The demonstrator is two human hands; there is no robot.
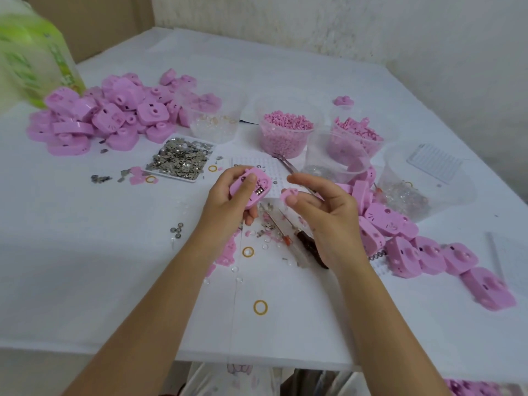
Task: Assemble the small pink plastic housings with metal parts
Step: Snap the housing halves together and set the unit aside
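Observation:
My left hand [228,201] grips a pink plastic housing [261,184] above the table, thumb across its open face, where small metal parts show inside. My right hand [320,212] holds metal tweezers [285,164] that point up and away, and its thumb and fingers pinch a small pink piece [288,193] just right of the housing. A white tray of small metal parts [180,160] lies behind my left hand. One pile of pink housings [114,112] sits at the back left, and another pile of pink housings [414,247] runs along the right.
Clear tubs hold pink pellets [285,130], pink pieces [354,135] and clear bits [405,192]. Another tub [214,121] stands at the back centre. Screwdrivers [308,244], yellow rings [260,307], washers and scraps litter the white table [85,281]. A green bag [31,55] stands far left.

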